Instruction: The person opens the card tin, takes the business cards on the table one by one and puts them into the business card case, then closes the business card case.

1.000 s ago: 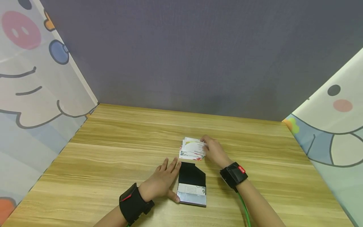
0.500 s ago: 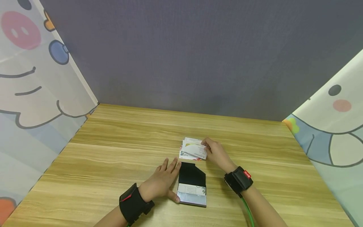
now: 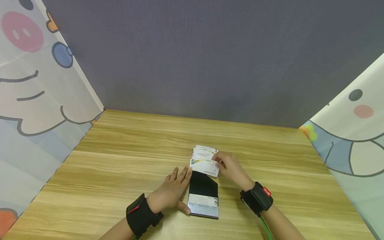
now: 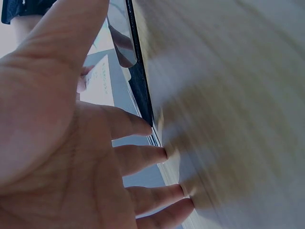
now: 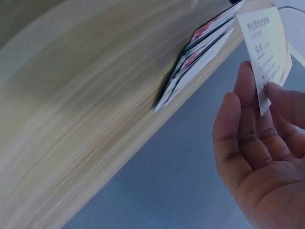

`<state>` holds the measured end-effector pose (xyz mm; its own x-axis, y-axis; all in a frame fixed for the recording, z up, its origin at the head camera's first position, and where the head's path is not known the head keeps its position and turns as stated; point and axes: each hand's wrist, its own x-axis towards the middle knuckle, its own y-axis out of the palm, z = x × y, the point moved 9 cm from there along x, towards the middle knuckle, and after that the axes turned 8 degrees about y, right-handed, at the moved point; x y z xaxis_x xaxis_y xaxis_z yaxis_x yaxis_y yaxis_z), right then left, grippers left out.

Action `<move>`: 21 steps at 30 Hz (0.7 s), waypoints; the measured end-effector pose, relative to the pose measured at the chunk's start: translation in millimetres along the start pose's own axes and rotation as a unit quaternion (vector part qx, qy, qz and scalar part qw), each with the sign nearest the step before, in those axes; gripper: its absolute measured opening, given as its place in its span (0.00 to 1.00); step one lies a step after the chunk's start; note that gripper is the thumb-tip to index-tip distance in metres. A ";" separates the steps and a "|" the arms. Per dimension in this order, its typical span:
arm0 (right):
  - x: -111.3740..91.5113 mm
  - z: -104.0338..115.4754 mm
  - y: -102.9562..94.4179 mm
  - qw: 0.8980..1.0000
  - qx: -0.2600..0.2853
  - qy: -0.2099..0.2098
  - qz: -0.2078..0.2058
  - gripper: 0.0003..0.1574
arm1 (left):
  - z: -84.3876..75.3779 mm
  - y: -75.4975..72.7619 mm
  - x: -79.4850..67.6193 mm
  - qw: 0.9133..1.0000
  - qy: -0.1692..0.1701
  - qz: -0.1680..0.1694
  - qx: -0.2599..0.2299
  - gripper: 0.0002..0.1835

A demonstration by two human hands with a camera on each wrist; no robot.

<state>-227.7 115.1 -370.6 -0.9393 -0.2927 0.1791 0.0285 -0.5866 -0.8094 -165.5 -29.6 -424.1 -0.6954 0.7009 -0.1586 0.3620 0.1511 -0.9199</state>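
Between thumb and fingers my right hand (image 3: 233, 170) pinches a white business card (image 3: 205, 167), raised off the table in the right wrist view. Beneath and behind it in the head view lies a loose stack of business cards (image 3: 204, 153). Just below the stack is a card case (image 3: 202, 210) with its black flap (image 3: 201, 183) folded back and a printed card (image 3: 201, 200) inside. My left hand (image 3: 170, 192) rests spread on the table along the case's left side, thumb at its lower corner. In the left wrist view the fingers (image 4: 143, 160) are straight.
The wooden table (image 3: 120, 173) runs back to a dark grey partition (image 3: 198, 63). Cartoon-printed panels (image 3: 45, 100) stand on both sides. A green cable (image 3: 265, 227) trails from the right wrist band (image 3: 257, 198).
My right hand has drawn the top card off the stack toward me and slightly right, uncovering another card. The left hand and the case have stayed still.
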 end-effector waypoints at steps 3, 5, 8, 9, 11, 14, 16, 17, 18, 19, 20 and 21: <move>-4.8 3.9 1.4 1.000 0.000 -0.004 0.013 0.10 | 0.6 0.1 0.5 1.000 -0.001 0.000 0.000 0.66; -7.8 5.2 3.2 1.000 0.001 -0.006 0.021 0.10 | 0.9 0.1 0.7 1.000 -0.002 -0.001 0.001 0.66; -12.4 7.1 6.1 0.999 0.003 -0.007 0.037 0.11 | 0.8 -0.3 1.0 1.000 0.001 -0.004 0.003 0.66; -13.8 7.2 7.3 0.999 0.003 -0.006 0.043 0.11 | 0.7 -0.2 1.0 1.000 0.002 -0.005 0.003 0.66; -16.4 8.0 9.2 0.998 0.008 -0.001 0.056 0.11 | 0.4 -0.6 0.9 1.000 0.003 -0.007 0.002 0.66; -19.8 8.4 12.5 0.997 0.016 0.012 0.080 0.12 | 0.2 -0.8 0.5 1.000 0.004 -0.008 0.000 0.66; -21.5 9.8 14.2 0.996 0.020 0.010 0.092 0.12 | 0.1 -0.9 0.1 1.000 0.003 -0.008 -0.001 0.66; -22.4 10.4 15.2 0.995 0.022 0.010 0.098 0.12 | 0.0 -0.9 0.0 1.000 0.003 -0.008 -0.001 0.66; -23.2 11.0 16.3 0.994 0.022 0.009 0.104 0.12 | -0.1 -1.1 -0.2 1.000 0.003 -0.007 -0.001 0.66; -23.8 11.6 17.3 0.994 0.023 0.006 0.108 0.12 | -0.3 -1.3 -0.4 1.000 0.003 -0.007 -0.001 0.65; -24.6 12.1 18.3 0.993 0.024 0.005 0.114 0.12 | -0.4 -1.4 -0.6 1.000 0.003 -0.007 -0.002 0.65; -25.3 12.7 19.1 0.993 0.024 0.003 0.118 0.12 | -0.3 -1.2 -0.4 1.000 0.003 -0.007 -0.002 0.65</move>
<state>-199.0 101.7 -383.4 -0.9070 -0.4209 -0.0155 0.2632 -0.5376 -0.8011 -165.5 -29.9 -422.8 -0.6967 0.7029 -0.1431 0.3542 0.1635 -0.9208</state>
